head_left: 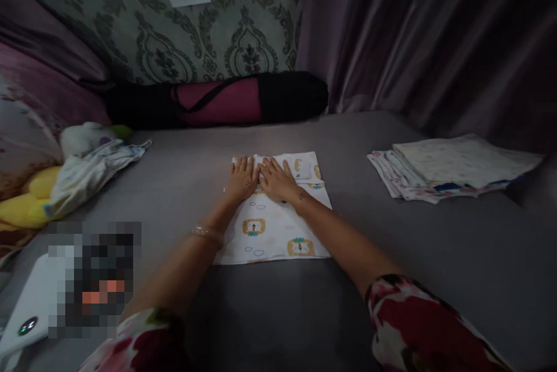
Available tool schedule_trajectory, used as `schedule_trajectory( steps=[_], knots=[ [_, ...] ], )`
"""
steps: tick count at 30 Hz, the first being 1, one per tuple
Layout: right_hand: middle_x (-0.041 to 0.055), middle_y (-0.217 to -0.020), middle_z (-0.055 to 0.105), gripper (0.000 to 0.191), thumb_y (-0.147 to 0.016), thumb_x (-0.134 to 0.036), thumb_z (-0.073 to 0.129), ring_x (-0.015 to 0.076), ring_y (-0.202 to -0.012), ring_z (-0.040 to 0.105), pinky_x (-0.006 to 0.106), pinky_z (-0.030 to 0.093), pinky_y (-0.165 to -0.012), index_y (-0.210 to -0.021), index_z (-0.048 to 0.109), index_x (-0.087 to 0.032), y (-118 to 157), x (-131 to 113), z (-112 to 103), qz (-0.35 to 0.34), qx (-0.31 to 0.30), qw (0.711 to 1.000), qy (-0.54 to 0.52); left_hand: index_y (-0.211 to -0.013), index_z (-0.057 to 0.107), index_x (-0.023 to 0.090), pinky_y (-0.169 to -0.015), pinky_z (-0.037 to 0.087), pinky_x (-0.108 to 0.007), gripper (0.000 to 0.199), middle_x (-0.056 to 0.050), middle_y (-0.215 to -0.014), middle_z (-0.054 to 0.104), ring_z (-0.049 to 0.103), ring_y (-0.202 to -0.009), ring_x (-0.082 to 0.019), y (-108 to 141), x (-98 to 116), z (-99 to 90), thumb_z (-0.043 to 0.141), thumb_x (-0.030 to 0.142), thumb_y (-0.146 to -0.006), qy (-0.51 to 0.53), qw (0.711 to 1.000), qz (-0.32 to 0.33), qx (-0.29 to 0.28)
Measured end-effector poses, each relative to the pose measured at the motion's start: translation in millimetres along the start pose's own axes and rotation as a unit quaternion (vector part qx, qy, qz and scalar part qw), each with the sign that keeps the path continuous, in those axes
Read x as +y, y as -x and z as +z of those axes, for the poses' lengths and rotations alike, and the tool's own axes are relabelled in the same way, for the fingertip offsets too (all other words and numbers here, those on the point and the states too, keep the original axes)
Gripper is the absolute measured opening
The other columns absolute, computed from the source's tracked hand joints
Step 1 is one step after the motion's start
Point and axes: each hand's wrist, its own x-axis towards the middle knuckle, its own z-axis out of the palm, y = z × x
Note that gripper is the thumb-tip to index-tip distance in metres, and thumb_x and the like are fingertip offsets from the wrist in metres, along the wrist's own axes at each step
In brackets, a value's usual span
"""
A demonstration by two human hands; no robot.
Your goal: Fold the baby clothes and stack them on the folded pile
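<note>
A white cloth garment (278,227) with lion-like prints lies on the grey sheet in front of me, its far part folded over into a band. My left hand (242,177) rests flat on the left side of that folded band, fingers stretched forward. Beside it, my right hand (277,179) presses flat on the middle of the fold with its fingers spread, close against the left hand. Neither hand grips the cloth. Part of the fold is hidden under both hands.
A stack of folded cloths (461,166) lies to the right. Stuffed toys with a crumpled white cloth (89,177) over them are at the left. A black and pink long bag (221,99) lies along the wall. A white device (39,296) sits at near left.
</note>
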Motion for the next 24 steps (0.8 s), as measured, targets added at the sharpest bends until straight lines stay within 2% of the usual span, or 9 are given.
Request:
schedule_trajectory(
  steps=[2, 4, 8, 11, 15, 17, 19, 21, 24],
  knots=[
    [0.0103, -0.158, 0.023, 0.057, -0.098, -0.036, 0.024, 0.0261, -0.146, 0.015, 0.054, 0.009, -0.116, -0.150, 0.031, -0.014, -0.4, 7.3, -10.9, -0.013, -0.041, 0.999, -0.034, -0.148, 0.029, 0.006, -0.115, 0.023, -0.047, 0.062, -0.019, -0.154, 0.031, 0.025, -0.144, -0.030, -0.7, -5.1, -8.0, 0.016, 0.042, -0.100, 0.002, 1.000, 0.017, -0.026],
    [0.0099, -0.159, 0.022, 0.057, -0.099, -0.039, 0.020, 0.0247, -0.146, 0.015, 0.050, 0.011, -0.117, -0.151, 0.029, -0.016, 1.7, 20.4, -24.5, -0.022, -0.057, 0.997, -0.057, -0.148, 0.029, 0.007, -0.115, 0.024, -0.045, 0.063, -0.018, -0.154, 0.030, 0.024, -0.144, -0.028, 0.9, -13.0, -15.1, 0.014, 0.043, -0.100, 0.003, 0.999, 0.036, -0.029],
    [0.0155, -0.157, 0.023, 0.059, -0.099, -0.041, 0.020, 0.0263, -0.147, 0.014, 0.046, 0.005, -0.118, -0.148, 0.034, -0.010, 12.3, 59.2, -41.7, 0.009, 0.009, 1.000, 0.003, -0.148, 0.029, 0.009, -0.118, 0.018, -0.046, 0.065, -0.016, -0.156, 0.028, 0.020, -0.146, -0.028, 9.3, -27.6, -14.1, 0.013, 0.048, -0.099, 0.008, 0.997, 0.070, 0.012],
    [0.0157, -0.157, 0.025, 0.060, -0.099, -0.040, 0.020, 0.0274, -0.146, 0.015, 0.048, 0.009, -0.118, -0.148, 0.034, -0.009, 18.5, 82.5, -36.3, 0.018, 0.010, 0.999, 0.036, -0.147, 0.031, 0.006, -0.118, 0.020, -0.044, 0.068, -0.018, -0.155, 0.029, 0.020, -0.146, -0.028, 13.9, -31.8, -2.1, 0.014, 0.050, -0.099, 0.035, 0.997, 0.067, 0.001],
    [0.0148, -0.156, 0.028, 0.061, -0.098, -0.041, 0.019, 0.0279, -0.145, 0.020, 0.049, 0.013, -0.118, -0.149, 0.031, -0.011, 18.4, 93.8, -21.4, 0.019, 0.008, 0.999, 0.037, -0.147, 0.029, 0.004, -0.118, 0.019, -0.043, 0.070, -0.019, -0.156, 0.025, 0.015, -0.147, -0.029, 9.7, -35.2, 5.6, 0.018, 0.052, -0.098, 0.069, 0.995, 0.064, -0.007],
    [0.0141, -0.156, 0.028, 0.062, -0.097, -0.043, 0.019, 0.0282, -0.145, 0.020, 0.050, 0.012, -0.118, -0.150, 0.031, -0.012, 15.9, 97.8, -19.5, 0.016, 0.004, 0.999, 0.028, -0.146, 0.032, 0.005, -0.117, 0.021, -0.045, 0.070, -0.019, -0.155, 0.027, 0.018, -0.146, -0.029, 3.6, -38.7, 1.0, 0.020, 0.053, -0.097, 0.095, 0.992, 0.075, -0.025],
    [0.0133, -0.156, 0.028, 0.063, -0.097, -0.046, 0.017, 0.0274, -0.145, 0.020, 0.050, 0.014, -0.118, -0.150, 0.031, -0.014, 13.4, 103.7, -21.9, 0.013, -0.011, 1.000, 0.004, -0.143, 0.038, 0.009, -0.116, 0.026, -0.042, 0.065, -0.016, -0.152, 0.036, 0.028, -0.143, -0.027, -2.5, -42.2, -7.3, 0.016, 0.050, -0.098, 0.137, 0.987, 0.069, -0.039],
    [0.0128, -0.157, 0.026, 0.064, -0.098, -0.047, 0.014, 0.0270, -0.146, 0.018, 0.050, 0.016, -0.118, -0.150, 0.031, -0.015, 12.4, 110.3, -25.7, 0.017, -0.009, 1.000, -0.017, -0.141, 0.041, 0.010, -0.115, 0.027, -0.041, 0.062, -0.015, -0.149, 0.041, 0.033, -0.141, -0.025, -5.8, -43.9, -15.0, 0.011, 0.045, -0.099, 0.167, 0.985, 0.039, -0.019],
    [0.0125, -0.158, 0.025, 0.062, -0.098, -0.046, 0.015, 0.0273, -0.146, 0.015, 0.049, 0.016, -0.118, -0.148, 0.035, -0.015, 15.8, 115.7, -27.5, 0.004, 0.032, 0.999, -0.003, -0.146, 0.034, 0.009, -0.118, 0.017, -0.047, 0.063, -0.015, -0.154, 0.032, 0.021, -0.146, -0.026, -3.8, -42.8, -16.1, 0.013, 0.046, -0.099, 0.141, 0.990, 0.028, 0.017]
  ],
)
